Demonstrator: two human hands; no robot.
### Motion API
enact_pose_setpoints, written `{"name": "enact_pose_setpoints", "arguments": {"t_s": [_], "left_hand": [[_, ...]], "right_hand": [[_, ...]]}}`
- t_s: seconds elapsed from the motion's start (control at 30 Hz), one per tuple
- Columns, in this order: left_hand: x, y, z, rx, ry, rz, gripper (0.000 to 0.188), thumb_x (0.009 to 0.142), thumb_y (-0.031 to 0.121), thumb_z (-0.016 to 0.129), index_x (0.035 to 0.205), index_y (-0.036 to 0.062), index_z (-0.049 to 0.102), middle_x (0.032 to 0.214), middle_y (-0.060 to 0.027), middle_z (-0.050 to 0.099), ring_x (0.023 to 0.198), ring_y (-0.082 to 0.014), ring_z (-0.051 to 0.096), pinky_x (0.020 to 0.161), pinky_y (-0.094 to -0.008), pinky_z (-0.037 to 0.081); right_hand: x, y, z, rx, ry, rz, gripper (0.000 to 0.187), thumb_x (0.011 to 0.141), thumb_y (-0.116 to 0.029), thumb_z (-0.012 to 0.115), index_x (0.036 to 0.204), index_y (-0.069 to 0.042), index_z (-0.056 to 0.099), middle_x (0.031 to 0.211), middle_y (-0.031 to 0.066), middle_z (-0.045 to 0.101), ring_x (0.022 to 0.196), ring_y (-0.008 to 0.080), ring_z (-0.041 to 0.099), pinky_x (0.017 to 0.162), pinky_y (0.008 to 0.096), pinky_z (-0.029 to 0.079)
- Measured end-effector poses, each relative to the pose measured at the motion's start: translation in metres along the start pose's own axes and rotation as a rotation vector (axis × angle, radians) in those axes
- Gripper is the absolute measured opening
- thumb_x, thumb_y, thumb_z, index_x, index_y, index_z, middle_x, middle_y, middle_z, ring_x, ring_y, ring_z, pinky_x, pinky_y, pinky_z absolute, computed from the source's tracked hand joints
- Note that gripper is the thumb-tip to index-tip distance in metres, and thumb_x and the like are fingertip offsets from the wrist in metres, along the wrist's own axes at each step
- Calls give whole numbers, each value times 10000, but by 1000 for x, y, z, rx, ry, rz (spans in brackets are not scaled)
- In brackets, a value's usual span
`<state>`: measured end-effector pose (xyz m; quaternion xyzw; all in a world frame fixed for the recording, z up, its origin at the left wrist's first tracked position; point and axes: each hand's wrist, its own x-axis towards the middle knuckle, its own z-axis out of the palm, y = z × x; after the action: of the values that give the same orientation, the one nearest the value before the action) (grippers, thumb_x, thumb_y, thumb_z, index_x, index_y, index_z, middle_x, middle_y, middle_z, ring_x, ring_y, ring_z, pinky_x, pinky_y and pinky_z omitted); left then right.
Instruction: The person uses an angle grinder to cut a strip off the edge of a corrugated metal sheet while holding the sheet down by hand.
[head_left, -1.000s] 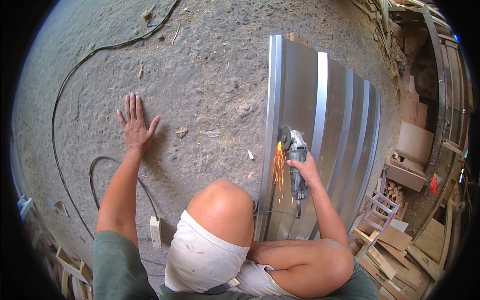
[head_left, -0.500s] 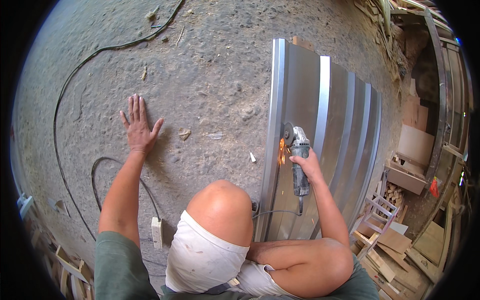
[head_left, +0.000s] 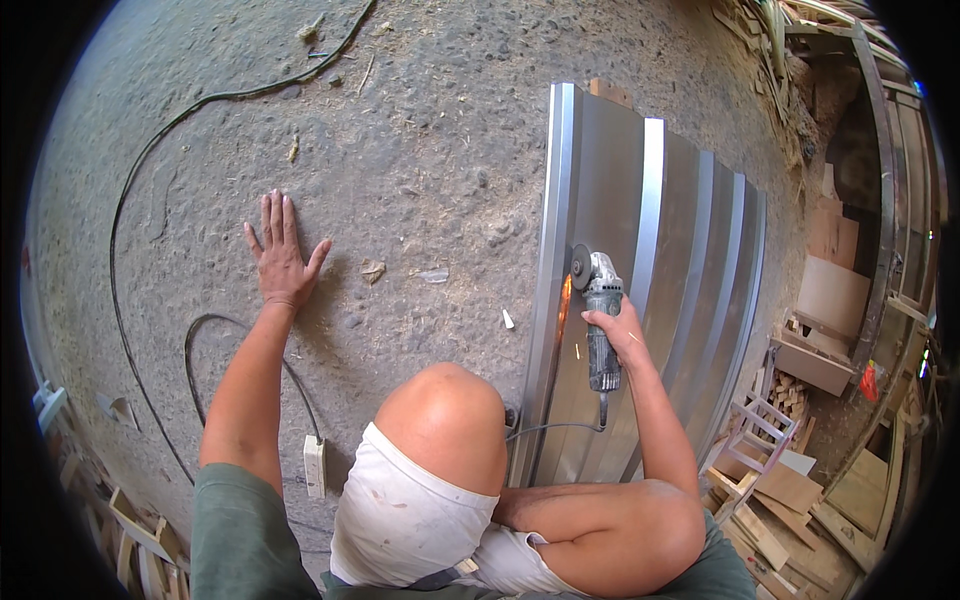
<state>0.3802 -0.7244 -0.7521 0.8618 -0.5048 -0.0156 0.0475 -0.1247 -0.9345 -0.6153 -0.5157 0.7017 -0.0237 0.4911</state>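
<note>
My right hand (head_left: 620,327) is wrapped round the body of an angle grinder (head_left: 603,325). The grinder's disc (head_left: 581,265) meets a ribbed grey metal roofing sheet (head_left: 612,160) close to its left edge. Orange sparks (head_left: 565,308) spray from the disc back along the sheet toward me. A cord runs from the grinder's rear end toward my raised knee. My left hand (head_left: 284,255) lies flat on the rough ground, fingers spread and holding nothing, well left of the sheet.
A black cable (head_left: 125,200) curves across the ground on the left, near a white power strip (head_left: 315,466). Under the sheet's far end a wood block (head_left: 610,92) shows. Wood offcuts (head_left: 790,480) and a small pale stool (head_left: 757,432) stand at the right.
The spray of sparks has changed shape, now a tighter streak along the sheet. The whole view has shifted slightly; my left hand stays flat and my right hand keeps its grip.
</note>
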Motion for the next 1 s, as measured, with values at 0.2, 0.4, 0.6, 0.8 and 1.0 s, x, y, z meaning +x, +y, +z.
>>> {"name": "enact_pose_setpoints", "arguments": {"t_s": [0.2, 0.4, 0.6, 0.8, 1.0], "left_hand": [[0, 1, -3, -3, -21, -11, 984, 951, 713, 456, 1657, 104, 145, 1736, -70, 113, 1610, -229, 30, 1276, -549, -26], [1, 2, -3, 0, -13, -8, 984, 948, 721, 449, 1655, 102, 154, 1733, -69, 123, 1609, -228, 34, 1277, -549, -24], [1, 3, -4, -17, -22, -7, 959, 956, 670, 470, 1655, 92, 156, 1734, -75, 128, 1610, -241, 37, 1275, -552, -16], [0, 0, -4, -27, -18, -7, 966, 951, 668, 477, 1653, 88, 156, 1735, -73, 125, 1610, -242, 35, 1275, -553, -20], [1, 2, -6, -33, -22, -7, 971, 949, 670, 485, 1653, 87, 157, 1735, -75, 123, 1610, -244, 33, 1273, -556, -24]], "right_hand": [[4, -4, 2, -4, 19, -46, 505, 757, -137, 814, 1184, -6, 579, 934, 59, 652, 767, 154, 628, 686, 323, 532], [12, -2, 1, 19, 25, -63, 511, 749, -138, 814, 1183, -4, 581, 945, 56, 649, 771, 151, 618, 709, 318, 526], [13, -12, 1, 1, 19, -69, 501, 751, -142, 813, 1172, -3, 581, 942, 54, 645, 773, 150, 615, 711, 317, 524], [17, -19, 3, 9, 8, -65, 478, 754, -142, 808, 1152, -10, 579, 924, 49, 637, 765, 145, 613, 698, 315, 522], [24, -19, 2, 9, 17, -71, 466, 759, -140, 803, 1145, -11, 576, 916, 49, 634, 750, 144, 613, 683, 316, 522]]}}
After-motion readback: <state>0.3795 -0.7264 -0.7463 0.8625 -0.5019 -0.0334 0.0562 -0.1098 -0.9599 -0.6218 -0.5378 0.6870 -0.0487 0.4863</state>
